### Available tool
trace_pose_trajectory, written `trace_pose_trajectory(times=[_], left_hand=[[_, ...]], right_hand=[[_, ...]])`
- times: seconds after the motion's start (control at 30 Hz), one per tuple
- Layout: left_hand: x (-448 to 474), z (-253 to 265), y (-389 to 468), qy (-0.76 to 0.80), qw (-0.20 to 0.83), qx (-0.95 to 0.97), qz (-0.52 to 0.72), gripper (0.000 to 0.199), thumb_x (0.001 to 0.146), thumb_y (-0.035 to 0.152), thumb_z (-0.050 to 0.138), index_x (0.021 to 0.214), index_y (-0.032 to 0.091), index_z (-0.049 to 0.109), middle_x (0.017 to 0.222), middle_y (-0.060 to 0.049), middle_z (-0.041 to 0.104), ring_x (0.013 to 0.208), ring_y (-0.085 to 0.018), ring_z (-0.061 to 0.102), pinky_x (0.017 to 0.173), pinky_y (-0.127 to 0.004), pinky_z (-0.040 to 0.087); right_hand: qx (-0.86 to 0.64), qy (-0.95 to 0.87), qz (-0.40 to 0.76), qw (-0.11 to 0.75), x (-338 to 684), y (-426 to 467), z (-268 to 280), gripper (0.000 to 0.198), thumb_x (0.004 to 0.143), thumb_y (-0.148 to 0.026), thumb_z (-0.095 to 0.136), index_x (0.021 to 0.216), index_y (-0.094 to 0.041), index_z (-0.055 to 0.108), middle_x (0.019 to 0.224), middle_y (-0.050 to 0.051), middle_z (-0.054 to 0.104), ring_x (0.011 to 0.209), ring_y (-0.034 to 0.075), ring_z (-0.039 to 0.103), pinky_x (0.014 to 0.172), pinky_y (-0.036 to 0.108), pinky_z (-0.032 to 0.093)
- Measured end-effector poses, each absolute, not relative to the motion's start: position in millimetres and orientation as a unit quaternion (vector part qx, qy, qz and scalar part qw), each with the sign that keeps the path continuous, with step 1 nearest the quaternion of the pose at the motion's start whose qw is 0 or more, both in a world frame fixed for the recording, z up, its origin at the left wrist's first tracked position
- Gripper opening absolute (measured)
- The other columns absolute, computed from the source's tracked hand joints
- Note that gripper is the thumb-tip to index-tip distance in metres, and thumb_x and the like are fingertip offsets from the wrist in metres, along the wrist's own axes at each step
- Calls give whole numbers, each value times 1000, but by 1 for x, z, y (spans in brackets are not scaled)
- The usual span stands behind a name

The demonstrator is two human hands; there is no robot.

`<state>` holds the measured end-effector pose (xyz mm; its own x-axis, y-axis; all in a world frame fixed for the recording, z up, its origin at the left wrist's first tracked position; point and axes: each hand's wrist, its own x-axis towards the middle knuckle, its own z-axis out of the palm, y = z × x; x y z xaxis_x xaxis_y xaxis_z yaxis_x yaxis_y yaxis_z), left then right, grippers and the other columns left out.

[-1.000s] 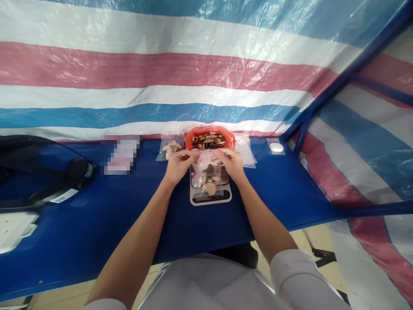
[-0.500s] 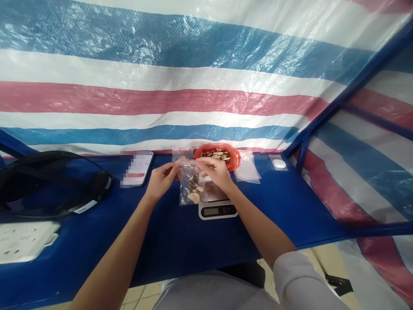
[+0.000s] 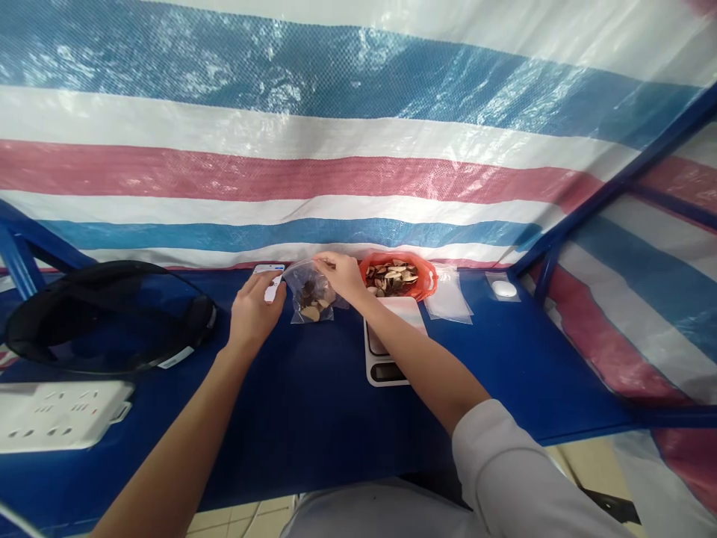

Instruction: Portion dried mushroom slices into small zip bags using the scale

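A clear zip bag [image 3: 311, 312] with several dried slices in it hangs above the blue table, tilted and low. My right hand [image 3: 343, 278] pinches its top right corner. At the top left corner, my left hand [image 3: 255, 310] is closed, with thumb and index finger together on the bag's edge. Behind that hand a phone [image 3: 273, 290] lies partly hidden. A second filled bag seems to lie behind the held one, mostly covered. Under my right forearm is a white kitchen scale [image 3: 386, 373].
A red bag [image 3: 430, 280] full of dried slices stands behind the scale. Flat clear bags [image 3: 448, 295] lie to its right, then a small white object in a bag [image 3: 504, 289]. On the left are a black headset [image 3: 112, 273] and a white power strip [image 3: 61, 418]. Striped sheeting [image 3: 336, 175] closes the back.
Both hands have carried the zip bag leftward and back, off the scale's front left side toward the phone. The view has shifted slightly left.
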<state>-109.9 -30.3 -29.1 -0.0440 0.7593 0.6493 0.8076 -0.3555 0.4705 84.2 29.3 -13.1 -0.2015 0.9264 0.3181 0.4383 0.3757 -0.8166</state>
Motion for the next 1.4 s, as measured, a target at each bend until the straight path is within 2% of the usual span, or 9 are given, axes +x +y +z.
trace_pose_trajectory(times=[0.1, 0.27, 0.4, 0.53, 0.63, 0.8, 1.07, 1.23, 1.4], left_hand=[[-100, -36, -35, -532, 59, -732, -420, 29, 95, 34, 52, 111, 20, 72, 118, -14, 72, 112, -31, 67, 101, -46, 52], [-85, -56, -35, -484, 36, -810, -328, 37, 97, 36, 49, 123, 16, 67, 130, -19, 66, 120, -36, 63, 103, -53, 52], [-87, -69, -30, -480, 41, -823, -300, 40, 99, 37, 46, 128, 16, 64, 137, -19, 62, 132, -37, 56, 110, -56, 48], [-91, -71, -27, -490, 45, -819, -295, 39, 99, 33, 44, 128, 16, 64, 136, -19, 63, 131, -37, 56, 109, -57, 48], [-91, -69, -25, -501, 56, -814, -289, 38, 99, 29, 42, 125, 15, 66, 133, -20, 65, 127, -37, 59, 106, -56, 50], [-91, -68, -20, -495, 60, -822, -277, 39, 100, 28, 38, 121, 13, 67, 129, -20, 66, 128, -35, 59, 109, -52, 50], [-89, -71, -8, -482, 75, -837, -250, 41, 99, 23, 34, 121, 8, 66, 130, -24, 64, 129, -36, 57, 111, -53, 47], [-88, -73, 5, -494, 66, -829, -253, 40, 98, 23, 36, 117, 5, 66, 128, -27, 63, 129, -37, 57, 110, -53, 47], [-90, -72, 12, -496, 69, -827, -256, 35, 98, 22, 38, 113, 10, 68, 125, -23, 66, 129, -36, 58, 110, -55, 48]], right_hand=[[-492, -731, 255, 398, 78, 41, -13, 24, 98, -23, 56, 112, -22, 76, 112, 3, 79, 107, 20, 72, 101, 32, 52], [-517, -755, 212, 342, 75, 49, -12, 31, 101, -24, 52, 125, -16, 70, 121, 7, 76, 113, 19, 70, 103, 28, 50], [-544, -768, 176, 290, 83, 30, -9, 40, 101, -30, 52, 137, -15, 62, 127, 11, 73, 118, 26, 68, 106, 38, 49], [-541, -811, 106, 199, 89, -2, -14, 39, 101, -27, 47, 136, -18, 61, 125, 12, 73, 113, 29, 69, 96, 42, 55], [-491, -856, 45, 152, 91, -15, -25, 34, 102, -27, 43, 126, -17, 65, 134, 13, 67, 124, 29, 62, 94, 38, 56], [-457, -882, 32, 109, 98, -8, -36, 36, 103, -18, 36, 129, -14, 62, 140, 13, 63, 132, 26, 55, 91, 36, 57], [-426, -900, 50, 77, 115, -14, -23, 40, 103, -19, 37, 137, -17, 59, 154, 10, 53, 129, 26, 60, 92, 37, 58], [-423, -902, 46, 79, 118, -19, -19, 46, 100, -26, 47, 144, -14, 52, 157, 12, 49, 138, 26, 53, 95, 38, 59], [-423, -901, 27, 90, 118, -17, -24, 47, 100, -27, 45, 144, -12, 51, 155, 13, 51, 141, 26, 50, 101, 40, 57]])
